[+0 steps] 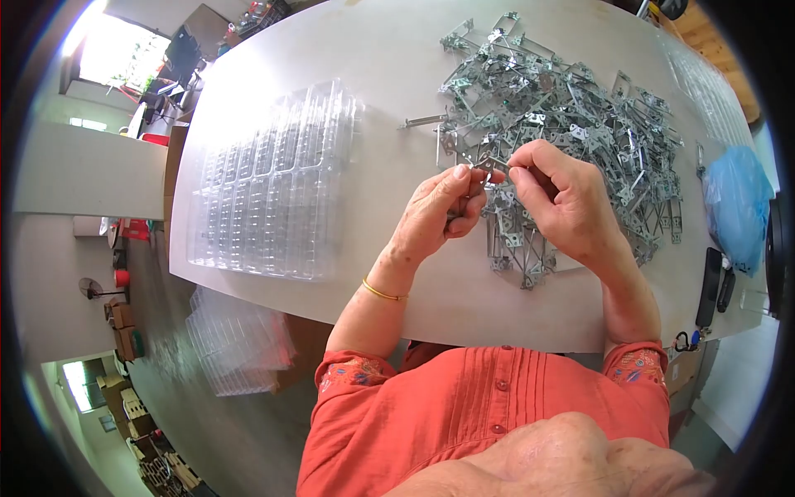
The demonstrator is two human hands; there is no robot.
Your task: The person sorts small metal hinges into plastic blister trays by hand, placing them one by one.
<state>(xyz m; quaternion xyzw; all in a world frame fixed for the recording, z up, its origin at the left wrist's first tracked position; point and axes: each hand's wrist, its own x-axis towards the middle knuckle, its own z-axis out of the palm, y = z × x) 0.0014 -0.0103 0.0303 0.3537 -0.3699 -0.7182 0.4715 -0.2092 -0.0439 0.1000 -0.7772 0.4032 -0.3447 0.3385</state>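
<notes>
My left hand [439,214] and my right hand [563,199] meet above the white table [389,74], both pinching one small metal bracket [490,165] between thumb and fingers. A gold bangle circles my left wrist. Just behind and to the right of my hands lies a big heap of similar metal brackets [563,116], tangled together. A stack of clear plastic trays [277,182] with rows of narrow slots sits to the left of my hands.
A blue plastic bag [737,203] rests at the table's right edge, with a black phone [710,286] and keys near it. More clear trays [236,340] are stacked below the table on the left. Cardboard boxes stand on the floor far left.
</notes>
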